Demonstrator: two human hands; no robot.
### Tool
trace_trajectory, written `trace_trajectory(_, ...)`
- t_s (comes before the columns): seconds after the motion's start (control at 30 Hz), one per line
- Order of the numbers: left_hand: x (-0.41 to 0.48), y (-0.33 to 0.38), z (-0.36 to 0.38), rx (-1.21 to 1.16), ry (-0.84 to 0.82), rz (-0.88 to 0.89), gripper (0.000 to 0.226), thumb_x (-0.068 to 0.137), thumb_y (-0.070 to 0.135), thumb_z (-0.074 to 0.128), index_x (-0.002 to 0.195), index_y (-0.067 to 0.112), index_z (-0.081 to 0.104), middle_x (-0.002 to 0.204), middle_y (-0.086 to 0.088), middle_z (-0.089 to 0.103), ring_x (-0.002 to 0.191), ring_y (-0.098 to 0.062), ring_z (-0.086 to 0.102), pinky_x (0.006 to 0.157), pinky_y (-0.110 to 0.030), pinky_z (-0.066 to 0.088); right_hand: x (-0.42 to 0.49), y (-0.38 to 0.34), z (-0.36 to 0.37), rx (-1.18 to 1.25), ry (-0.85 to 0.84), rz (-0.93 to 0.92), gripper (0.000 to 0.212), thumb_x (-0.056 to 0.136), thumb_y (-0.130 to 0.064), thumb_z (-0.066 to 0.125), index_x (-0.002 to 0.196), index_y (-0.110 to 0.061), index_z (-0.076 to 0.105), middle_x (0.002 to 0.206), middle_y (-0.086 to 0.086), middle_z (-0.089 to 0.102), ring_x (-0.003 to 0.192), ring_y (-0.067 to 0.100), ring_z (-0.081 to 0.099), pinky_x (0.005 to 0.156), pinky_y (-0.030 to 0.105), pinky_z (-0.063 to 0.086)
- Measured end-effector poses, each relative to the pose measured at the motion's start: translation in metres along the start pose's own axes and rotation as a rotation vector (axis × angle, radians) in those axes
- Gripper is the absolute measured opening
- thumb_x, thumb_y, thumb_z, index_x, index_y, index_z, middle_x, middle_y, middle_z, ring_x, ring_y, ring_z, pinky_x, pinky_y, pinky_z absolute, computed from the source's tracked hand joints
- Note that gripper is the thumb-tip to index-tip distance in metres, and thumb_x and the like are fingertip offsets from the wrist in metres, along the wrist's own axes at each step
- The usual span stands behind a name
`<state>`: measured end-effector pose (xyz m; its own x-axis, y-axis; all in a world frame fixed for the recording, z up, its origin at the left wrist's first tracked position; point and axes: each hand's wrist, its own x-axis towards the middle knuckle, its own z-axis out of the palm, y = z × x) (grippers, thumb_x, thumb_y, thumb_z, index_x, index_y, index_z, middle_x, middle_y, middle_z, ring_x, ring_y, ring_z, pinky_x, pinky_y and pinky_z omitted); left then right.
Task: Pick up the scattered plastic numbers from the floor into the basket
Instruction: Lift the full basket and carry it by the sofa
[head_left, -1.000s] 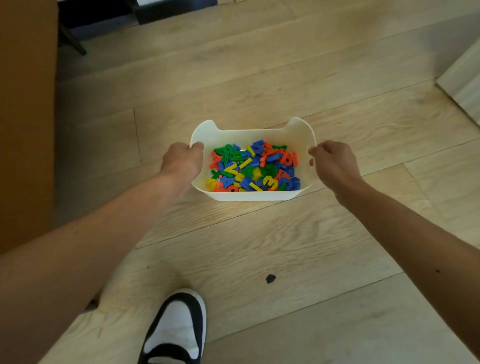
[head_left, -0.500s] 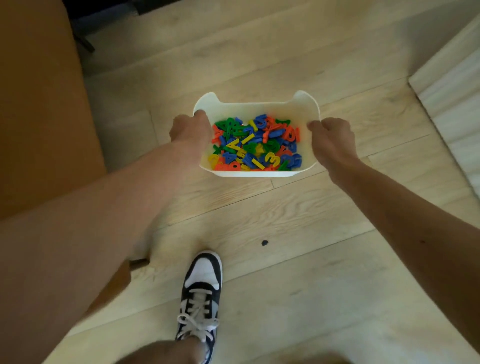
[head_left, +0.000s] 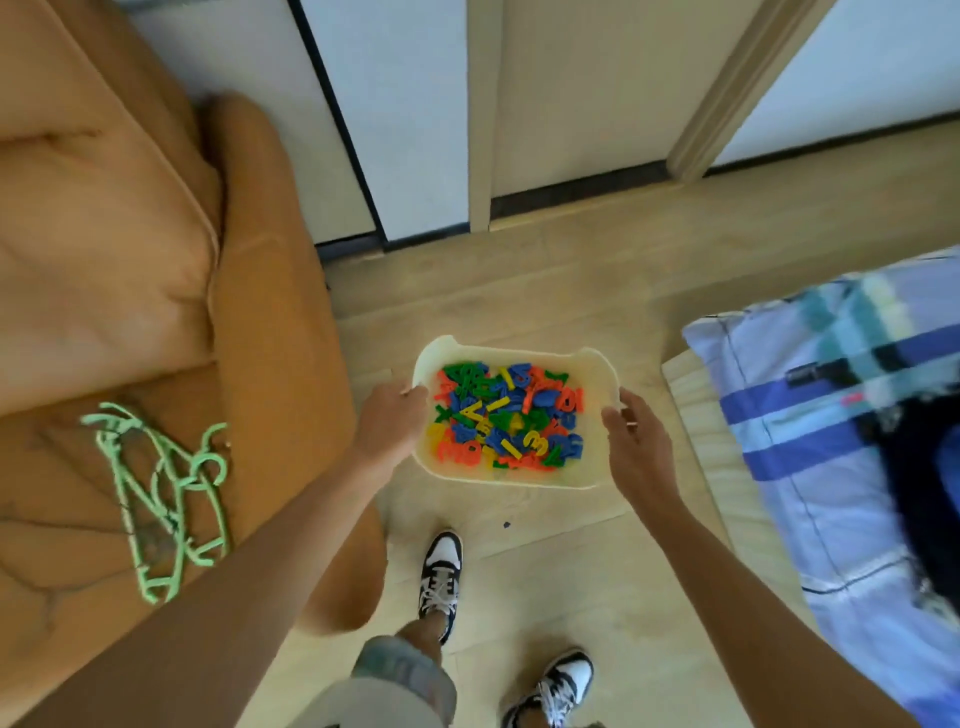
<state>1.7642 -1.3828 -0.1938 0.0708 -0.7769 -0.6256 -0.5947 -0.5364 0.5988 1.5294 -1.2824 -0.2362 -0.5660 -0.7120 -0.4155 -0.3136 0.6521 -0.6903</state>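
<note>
A white basket (head_left: 597, 364) is held up above the wooden floor, in the middle of the view. It is filled with several plastic numbers (head_left: 509, 415) in red, blue, green and yellow. My left hand (head_left: 389, 421) grips the basket's left rim. My right hand (head_left: 636, 447) holds the right rim with the fingers curled around its edge. No loose numbers show on the floor.
An orange sofa (head_left: 130, 260) with green hangers (head_left: 161, 493) fills the left. A bed with a blue checked cover (head_left: 831, 441) lies on the right. White doors (head_left: 415, 130) stand ahead. My two shoes (head_left: 441, 571) are on the floor below, near a small dark speck (head_left: 506, 525).
I have stood up with the basket in both hands. The view has widened from bare floor to show the sofa, the bed and the doors.
</note>
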Motion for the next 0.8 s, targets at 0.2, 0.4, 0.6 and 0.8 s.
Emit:
trace_trajectory(0.2,-0.046,0.066,-0.068,-0.007,0.005,0.104,0.032,0.096,0.028,0.046,0.075,0.008,0.061,0.074,-0.005,0.059,0.066,-0.020,0.052,0.063,-0.031,0.037,-0.026,-0.074,-0.046,0.063,0.005,-0.009,0.033,0.099,-0.031,0.052,0.130,-0.021,0.059,0.095,-0.001,0.069,0.089,0.021,0.066,0.082,0.041,0.054)
trace_trajectory(0.4,-0.032,0.100,-0.066,-0.055,0.002,0.097,0.038,0.096,0.023,0.046,0.058,0.019,0.049,0.058,0.003,0.050,0.054,-0.014,0.046,0.056,-0.027,0.032,0.025,-0.095,-0.058,0.099,-0.066,-0.072,0.030,0.099,-0.030,0.051,0.127,-0.024,0.060,0.101,0.002,0.069,0.093,0.022,0.066,0.074,0.034,0.049)
trace_trajectory(0.6,0.010,0.117,-0.039,-0.137,0.123,0.002,0.034,0.095,0.023,0.047,0.062,0.023,0.055,0.068,0.001,0.056,0.065,-0.018,0.052,0.066,-0.031,0.038,0.115,-0.115,-0.044,0.104,-0.185,-0.153,0.040,0.099,-0.031,0.053,0.137,-0.018,0.055,0.118,0.008,0.065,0.105,0.027,0.062,0.084,0.032,0.046)
trace_trajectory(0.8,0.065,0.138,-0.039,-0.204,0.210,-0.108,0.031,0.095,0.027,0.049,0.065,0.022,0.056,0.068,0.004,0.059,0.066,-0.014,0.055,0.062,-0.028,0.039,0.178,-0.152,-0.020,0.019,-0.312,-0.173,0.060,0.088,-0.058,0.043,0.136,-0.023,0.054,0.118,0.005,0.065,0.101,0.022,0.064,0.088,0.043,0.054)
